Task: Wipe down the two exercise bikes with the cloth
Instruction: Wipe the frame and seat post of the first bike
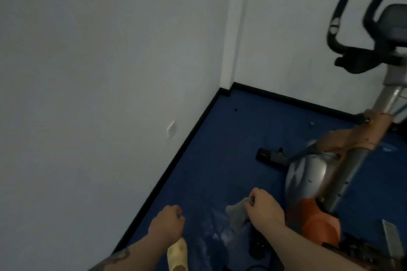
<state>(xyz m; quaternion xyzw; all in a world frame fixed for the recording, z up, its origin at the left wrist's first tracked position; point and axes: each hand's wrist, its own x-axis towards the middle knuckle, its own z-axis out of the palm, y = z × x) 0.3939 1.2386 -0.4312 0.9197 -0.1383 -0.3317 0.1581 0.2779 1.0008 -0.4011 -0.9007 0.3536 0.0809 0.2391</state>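
Both hands sit low in the near foreground: my right hand [263,209] pinches the grey cloth [236,213], bunched, I judge, ready for wiping, while my left hand [168,222] is curled, holding nothing I can make out. One exercise bike [312,174] stands just right of the cloth, not touching it, handlebars [352,35] far right

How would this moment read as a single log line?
left hand: curled, contents unclear | right hand: grips grey cloth | exercise bike: at right, untouched | phase: between wipes
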